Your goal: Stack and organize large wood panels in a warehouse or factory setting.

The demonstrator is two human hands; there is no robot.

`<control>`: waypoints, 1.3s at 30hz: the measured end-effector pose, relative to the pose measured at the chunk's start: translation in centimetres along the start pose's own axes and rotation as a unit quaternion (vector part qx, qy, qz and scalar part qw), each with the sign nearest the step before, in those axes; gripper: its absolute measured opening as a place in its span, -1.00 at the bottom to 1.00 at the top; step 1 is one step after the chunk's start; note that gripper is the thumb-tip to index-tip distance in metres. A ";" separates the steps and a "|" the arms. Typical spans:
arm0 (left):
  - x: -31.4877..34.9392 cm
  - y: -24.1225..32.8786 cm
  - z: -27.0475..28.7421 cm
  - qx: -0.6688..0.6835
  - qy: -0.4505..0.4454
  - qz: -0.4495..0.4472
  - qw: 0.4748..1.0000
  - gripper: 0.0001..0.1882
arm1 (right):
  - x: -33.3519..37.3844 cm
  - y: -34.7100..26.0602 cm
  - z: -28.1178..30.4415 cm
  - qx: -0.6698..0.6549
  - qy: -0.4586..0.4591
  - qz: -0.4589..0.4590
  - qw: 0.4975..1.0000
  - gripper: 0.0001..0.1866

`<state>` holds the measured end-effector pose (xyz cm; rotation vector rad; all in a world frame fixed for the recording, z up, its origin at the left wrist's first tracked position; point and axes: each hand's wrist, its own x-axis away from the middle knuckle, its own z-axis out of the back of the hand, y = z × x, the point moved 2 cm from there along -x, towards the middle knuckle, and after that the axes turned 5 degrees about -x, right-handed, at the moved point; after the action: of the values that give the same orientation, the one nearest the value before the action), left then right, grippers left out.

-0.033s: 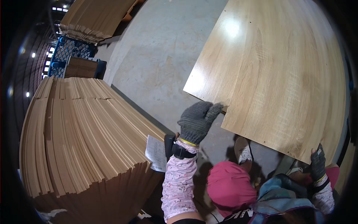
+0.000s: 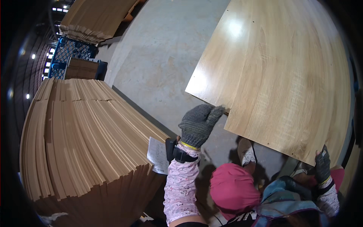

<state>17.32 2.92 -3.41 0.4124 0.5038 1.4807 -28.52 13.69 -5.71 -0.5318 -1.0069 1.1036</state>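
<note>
Barely anything is shifting since the earlier frame: the left hand (image 2: pixel 200 123) is just sitting a hair further left. It's curling at the notch of the wood-grain panel (image 2: pixel 280 79), which is lying ahead and off to the right, while the right hand (image 2: pixel 322 166) is resting at the near edge. Can't tell whether either one is properly gripping. What's bugging me: that gray knit glove (image 2: pixel 193 133) could be sliding on the smooth finish, and a brown shoe (image 2: pixel 247 153) is sitting right where a dropping edge could be landing.
</note>
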 end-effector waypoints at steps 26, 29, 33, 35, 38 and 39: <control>1.0 1.8 1.6 -0.093 -0.124 0.056 0.986 -0.62 | 0.1 1.1 0.4 -0.041 0.030 -0.008 0.999 -0.47; 0.4 1.7 1.3 -0.070 -0.087 0.031 0.993 -0.63 | -0.1 -0.5 0.1 -0.048 0.002 0.001 0.999 -0.45; 0.2 2.2 1.1 -0.103 -0.137 0.078 0.982 -0.61 | -0.3 -0.6 0.3 -0.028 -0.012 -0.018 0.999 -0.45; 0.2 2.5 1.3 -0.103 -0.147 0.079 0.981 -0.60 | -0.4 -0.4 0.2 -0.020 -0.013 -0.015 1.000 -0.45; -0.2 3.1 2.0 -0.133 -0.194 0.075 0.969 -0.59 | -0.4 0.3 0.3 -0.060 0.010 -0.006 0.998 -0.47; -0.3 3.2 2.0 -0.162 -0.230 0.070 0.957 -0.59 | -0.5 0.6 0.5 -0.039 0.008 0.000 0.999 -0.46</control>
<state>15.73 2.90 0.04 0.5198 -0.1412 1.5073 -29.35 13.45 -6.15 -0.6034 -1.0391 1.0620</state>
